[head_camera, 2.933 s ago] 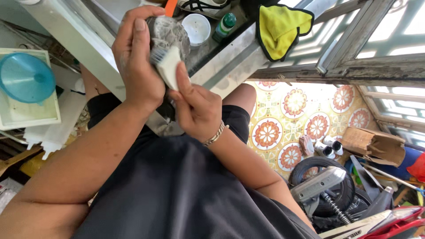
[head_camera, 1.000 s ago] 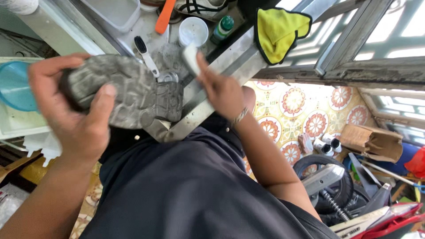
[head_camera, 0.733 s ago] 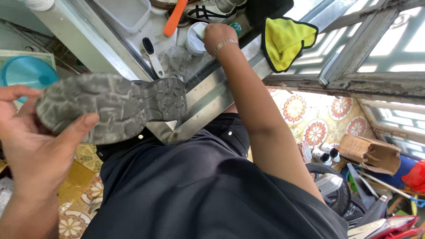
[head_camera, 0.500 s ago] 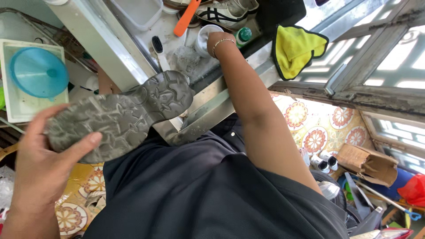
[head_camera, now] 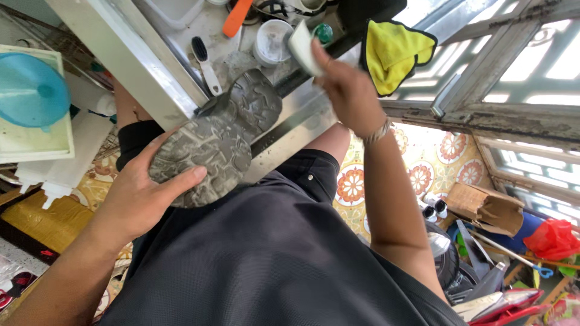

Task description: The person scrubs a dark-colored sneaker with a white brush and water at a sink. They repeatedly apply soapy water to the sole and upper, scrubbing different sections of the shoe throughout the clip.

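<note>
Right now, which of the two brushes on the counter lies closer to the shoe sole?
The black-headed brush with the white handle: it lies just beside the grey shoe sole that the left hand holds. The orange-handled brush lies farther back.

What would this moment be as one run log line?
left hand: grips grey shoe sole, tread up | right hand: holds white sponge near white cup | yellow cloth: on ledge

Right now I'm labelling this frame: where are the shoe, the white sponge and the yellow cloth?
shoe [head_camera: 208,148], head view, on the grey tread.
white sponge [head_camera: 300,47], head view, on its flat face.
yellow cloth [head_camera: 396,54], head view, on its middle.
</note>
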